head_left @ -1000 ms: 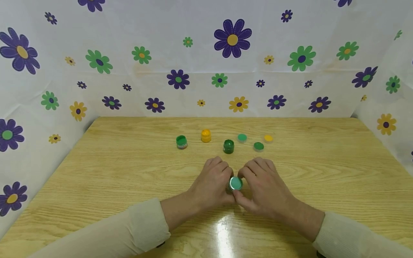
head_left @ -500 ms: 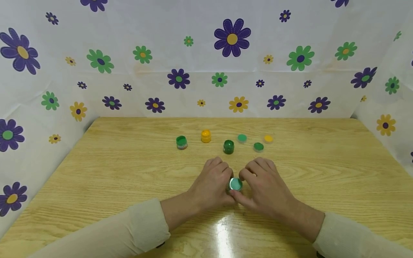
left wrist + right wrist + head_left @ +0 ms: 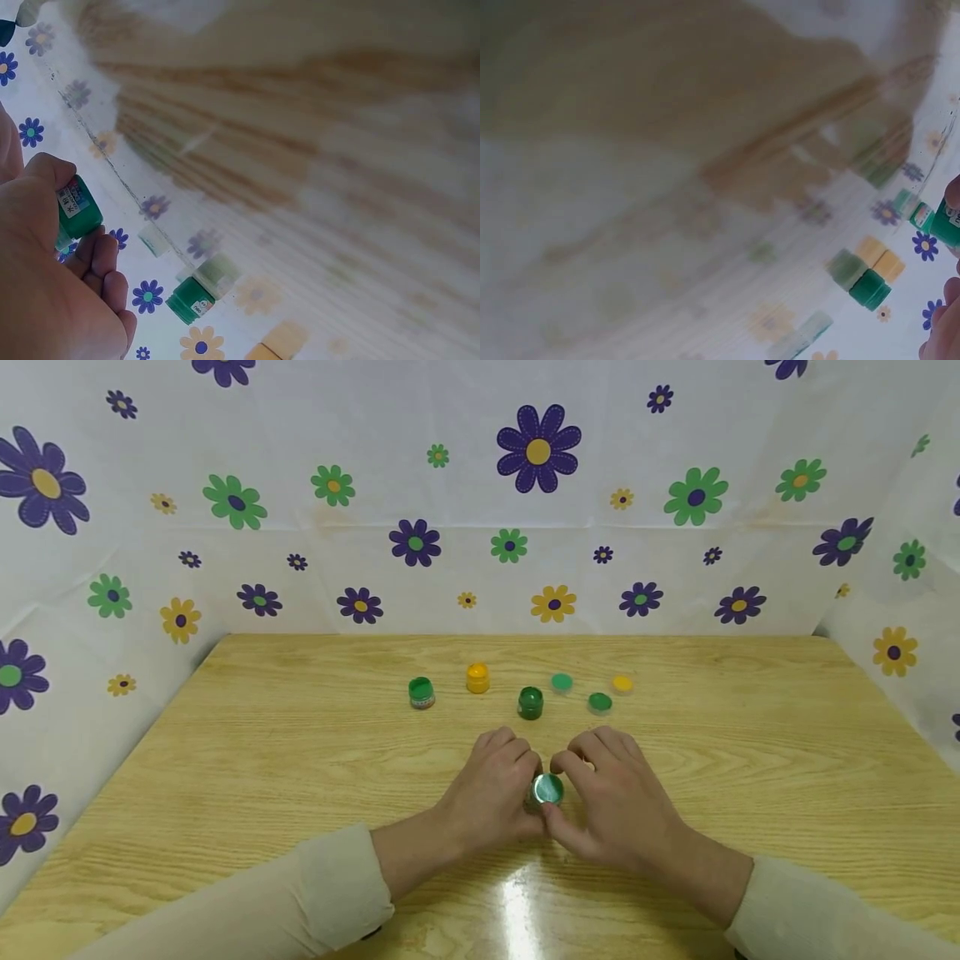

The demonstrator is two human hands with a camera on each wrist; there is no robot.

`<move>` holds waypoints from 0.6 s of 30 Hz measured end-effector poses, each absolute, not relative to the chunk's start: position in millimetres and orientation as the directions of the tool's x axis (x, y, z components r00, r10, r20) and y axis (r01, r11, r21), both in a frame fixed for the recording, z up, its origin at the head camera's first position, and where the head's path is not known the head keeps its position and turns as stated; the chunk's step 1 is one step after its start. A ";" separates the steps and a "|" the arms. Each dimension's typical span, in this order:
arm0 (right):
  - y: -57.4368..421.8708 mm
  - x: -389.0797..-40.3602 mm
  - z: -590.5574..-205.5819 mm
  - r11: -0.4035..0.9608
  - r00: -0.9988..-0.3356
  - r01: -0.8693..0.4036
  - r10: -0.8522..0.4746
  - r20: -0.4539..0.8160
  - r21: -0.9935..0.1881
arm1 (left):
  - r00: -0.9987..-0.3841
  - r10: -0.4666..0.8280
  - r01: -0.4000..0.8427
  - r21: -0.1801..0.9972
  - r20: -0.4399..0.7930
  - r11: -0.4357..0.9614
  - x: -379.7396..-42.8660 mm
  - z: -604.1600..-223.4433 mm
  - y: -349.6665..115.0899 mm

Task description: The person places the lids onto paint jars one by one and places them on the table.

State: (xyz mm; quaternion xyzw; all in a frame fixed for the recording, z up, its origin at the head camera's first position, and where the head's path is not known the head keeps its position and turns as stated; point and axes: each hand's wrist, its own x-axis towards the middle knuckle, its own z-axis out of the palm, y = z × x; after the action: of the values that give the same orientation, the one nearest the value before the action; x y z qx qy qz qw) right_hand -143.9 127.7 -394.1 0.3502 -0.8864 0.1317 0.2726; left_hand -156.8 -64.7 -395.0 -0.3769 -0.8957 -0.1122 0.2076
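Between both hands stands a small green paint jar (image 3: 79,208) with a label on its side. Its round lid (image 3: 547,788) faces up in the head view, with light glinting off it. My left hand (image 3: 487,789) grips the jar's body from the left, fingers curled round it. At the right, my right hand (image 3: 622,793) pinches the lid's edge, thumb on the near side and forefinger on the far side. Part of the jar's body is hidden by the hands. At the right wrist view's edge, the jar is partly cut off.
Beyond the hands stand a green jar (image 3: 422,692), a yellow jar (image 3: 477,677) and a dark green jar (image 3: 530,702), all uncapped. Right of them lie a light green lid (image 3: 562,682), a green lid (image 3: 600,702) and a yellow lid (image 3: 622,684). Flowered cloth (image 3: 450,485) surrounds the wooden table (image 3: 300,735).
My right thumb and forefinger have shifted back and forth slightly round the lid's edge. The left hand has kept its grip on the jar, and the other jars and lids stay put.
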 end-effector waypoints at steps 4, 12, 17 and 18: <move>127.8 -143.9 -393.5 0.721 -0.619 -0.691 -0.553 0.558 -0.053 | -0.647 0.622 0.717 0.074 0.441 0.693 -157.0 -393.3 -64.5; 128.3 -144.0 -389.5 0.713 -0.635 -0.697 -0.565 0.526 -0.076 | -0.674 0.616 0.704 0.101 0.407 0.703 -157.8 -388.9 -64.2; 127.7 -144.1 -386.3 0.709 -0.631 -0.702 -0.572 0.524 -0.072 | -0.677 0.616 0.707 0.125 0.403 0.696 -158.5 -385.9 -65.3; 127.6 -144.1 -385.6 0.708 -0.630 -0.702 -0.572 0.524 -0.071 | -0.676 0.616 0.709 0.127 0.404 0.694 -158.6 -385.4 -65.6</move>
State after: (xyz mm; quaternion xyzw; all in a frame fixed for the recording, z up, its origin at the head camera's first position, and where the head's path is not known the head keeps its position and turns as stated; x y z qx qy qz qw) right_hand -144.1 127.6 -385.6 0.3570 -0.8926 0.1358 0.2394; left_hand -158.6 -65.6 -385.4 -0.3660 -0.9050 -0.1380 0.1674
